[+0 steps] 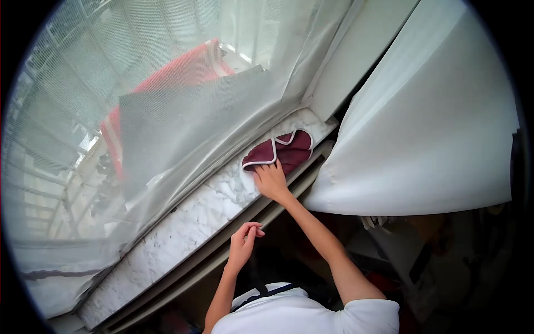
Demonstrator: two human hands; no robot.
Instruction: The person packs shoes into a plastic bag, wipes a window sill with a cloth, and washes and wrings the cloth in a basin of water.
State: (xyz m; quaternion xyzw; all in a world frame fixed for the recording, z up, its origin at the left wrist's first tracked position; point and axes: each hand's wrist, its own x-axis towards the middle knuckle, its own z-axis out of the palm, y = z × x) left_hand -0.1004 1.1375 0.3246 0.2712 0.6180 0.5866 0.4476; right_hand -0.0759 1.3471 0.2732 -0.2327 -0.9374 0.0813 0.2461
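Note:
A dark red cloth with white edging [292, 153] lies folded on the marble sill [208, 209], near its far right end. My right hand [270, 181] reaches to the cloth's near edge, its fingers pressed on it and partly hidden at the fold. My left hand [243, 243] hangs in the air just off the sill's front edge, its fingers curled in with the thumb close to them. Whatever the left fingers may hold is too small to make out.
A sheer curtain [222, 122] hangs along the sill's far side, with window bars and a red-edged item behind it. A large white sheet [423, 128] spreads at the right. Dark, cluttered things lie below it.

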